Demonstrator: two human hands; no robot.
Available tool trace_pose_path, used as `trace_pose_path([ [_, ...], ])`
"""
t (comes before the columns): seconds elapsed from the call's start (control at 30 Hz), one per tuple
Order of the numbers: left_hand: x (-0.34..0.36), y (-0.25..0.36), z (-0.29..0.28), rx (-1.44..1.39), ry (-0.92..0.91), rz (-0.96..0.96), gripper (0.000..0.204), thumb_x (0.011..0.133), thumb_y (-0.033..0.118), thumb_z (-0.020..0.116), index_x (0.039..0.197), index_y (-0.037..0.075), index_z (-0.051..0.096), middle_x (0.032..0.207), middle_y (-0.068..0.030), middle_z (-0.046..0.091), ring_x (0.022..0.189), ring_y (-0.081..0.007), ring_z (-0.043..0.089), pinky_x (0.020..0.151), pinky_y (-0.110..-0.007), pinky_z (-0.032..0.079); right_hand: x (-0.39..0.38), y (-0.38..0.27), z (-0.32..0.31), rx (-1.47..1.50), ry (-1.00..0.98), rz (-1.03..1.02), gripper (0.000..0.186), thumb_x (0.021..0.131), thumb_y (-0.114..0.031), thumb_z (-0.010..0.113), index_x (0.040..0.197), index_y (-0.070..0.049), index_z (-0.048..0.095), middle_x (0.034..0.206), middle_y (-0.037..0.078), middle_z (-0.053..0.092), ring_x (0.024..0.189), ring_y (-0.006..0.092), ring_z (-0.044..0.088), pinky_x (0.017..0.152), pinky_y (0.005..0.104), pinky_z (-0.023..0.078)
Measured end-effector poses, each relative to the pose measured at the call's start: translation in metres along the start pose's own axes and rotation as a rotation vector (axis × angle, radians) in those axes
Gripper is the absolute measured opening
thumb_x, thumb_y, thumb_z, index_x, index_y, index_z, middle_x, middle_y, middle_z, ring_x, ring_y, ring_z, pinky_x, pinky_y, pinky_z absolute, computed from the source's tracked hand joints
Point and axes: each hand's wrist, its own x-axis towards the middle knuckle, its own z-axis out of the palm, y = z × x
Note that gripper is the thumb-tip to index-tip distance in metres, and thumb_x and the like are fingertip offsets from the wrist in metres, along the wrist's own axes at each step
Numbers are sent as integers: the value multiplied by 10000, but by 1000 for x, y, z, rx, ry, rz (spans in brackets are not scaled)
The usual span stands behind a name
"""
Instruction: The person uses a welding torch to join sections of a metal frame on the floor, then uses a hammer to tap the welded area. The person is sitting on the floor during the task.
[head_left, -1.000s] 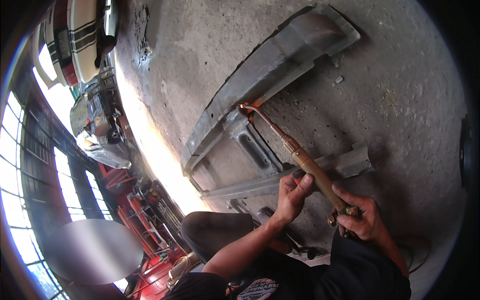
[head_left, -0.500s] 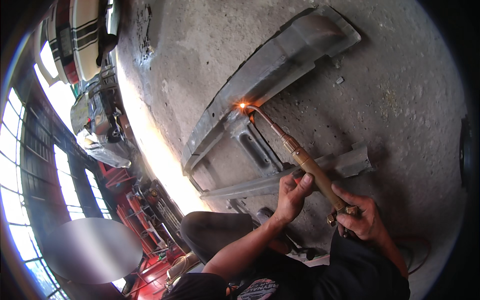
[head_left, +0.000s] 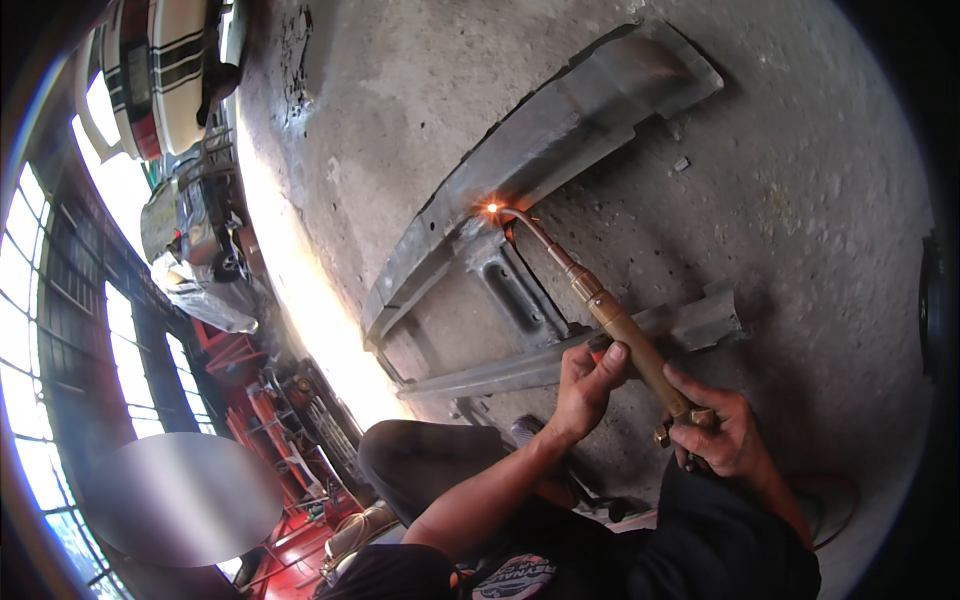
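My right hand (head_left: pixel 732 436) is wrapped round the valve end of a brass gas torch (head_left: pixel 640 345). Its thin bent copper neck runs up to a bright orange glow on a long curved grey sheet-metal panel (head_left: pixel 560 130). The glow sits where a slotted cross-piece (head_left: pixel 520 300) meets that panel. My left hand (head_left: pixel 588 392) is closed beside the torch's body, thumb against it. Between its thumb and finger shows a small red and black object (head_left: pixel 600 346), mostly hidden. A second metal rail (head_left: pixel 490 375) lies across the cross-piece's near end.
The metal parts lie on a rough concrete floor (head_left: pixel 800 200). A small stone (head_left: pixel 682 163) sits right of the curved panel. A red hose (head_left: pixel 850 500) curves by my right forearm. Red metal equipment (head_left: pixel 285 440) and covered vehicle parts (head_left: pixel 200 270) stand at left, beside a striped vehicle (head_left: pixel 178 70).
The view has shifted slightly. The torch tip remains at the same joint, still glowing, and both hands keep their holds.
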Motion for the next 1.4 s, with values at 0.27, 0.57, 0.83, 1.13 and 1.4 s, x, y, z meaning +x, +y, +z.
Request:
trace_pose_path([
  [0.27,1,6,-2,57,-24,10,415,1030,412,607,1024,5,687,769,48,558,703,-46,440,627,-243,344,0,-7,5,-48,24,35,682,857,-70,605,1527,-74,476,855,45,647,639,94,586,635,270,510],
  [0.57,3,-4,-5,46,-18,18,417,1025,420,616,1004,8,679,761,52,546,699,-44,429,624,-245,344,-1,-9,5,-48,32,42,682,845,-76,599,1517,-51,484,882,51,652,646,98,586,642,273,508],
  [0.83,2,1,-1,-13,-33,14,387,1030,403,618,1026,22,685,778,57,549,704,-43,430,629,-239,340,0,-1,2,-10,14,8,680,850,-53,587,1521,-67,481,901,69,662,632,109,604,615,275,513],
  [1.13,1,-1,-5,15,-35,1,376,1033,394,617,1025,26,688,781,54,562,702,-46,437,631,-242,348,1,3,2,150,11,26,686,859,-11,543,1536,-84,459,924,115,677,600,128,617,563,279,522],
  [1.4,-1,2,-2,3,-45,-13,348,1036,373,623,1041,32,694,793,53,577,695,-43,430,624,-242,342,0,-6,1,124,22,67,704,845,-43,560,1539,-89,455,924,127,677,604,144,626,564,281,529],
])
